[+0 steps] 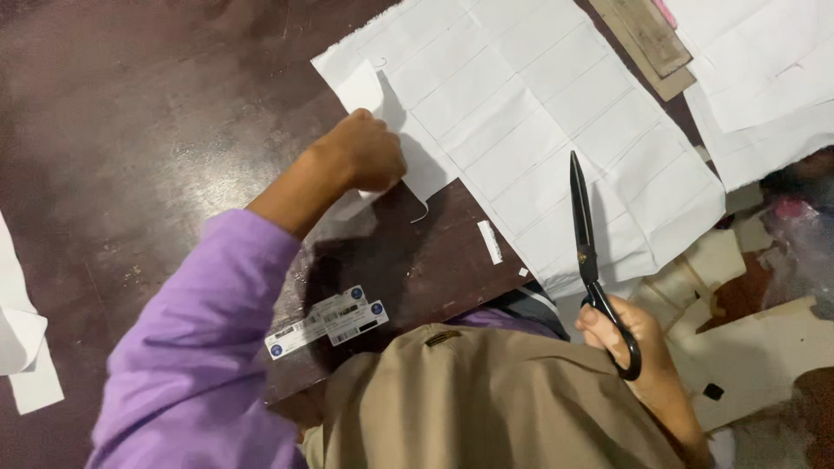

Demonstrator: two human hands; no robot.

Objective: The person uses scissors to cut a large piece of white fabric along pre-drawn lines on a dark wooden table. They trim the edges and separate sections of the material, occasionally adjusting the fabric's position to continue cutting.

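I see the white fabric sheet (556,148), ruled into rectangles, flat on the dark worktop (156,130). My left hand (369,152) pinches its near-left corner strip. My right hand (638,347) grips the black scissors (586,243), blades shut, over the sheet's near edge. I judge most ruled lines uncut; one small strip (490,241) lies loose.

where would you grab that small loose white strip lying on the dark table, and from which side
Pinch the small white strip across its narrow width near the middle, coming straight down from above. It lies flat on the dark table, apart from the white fabric sheet, so the bare table along both long edges probably leaves room for fingertips.
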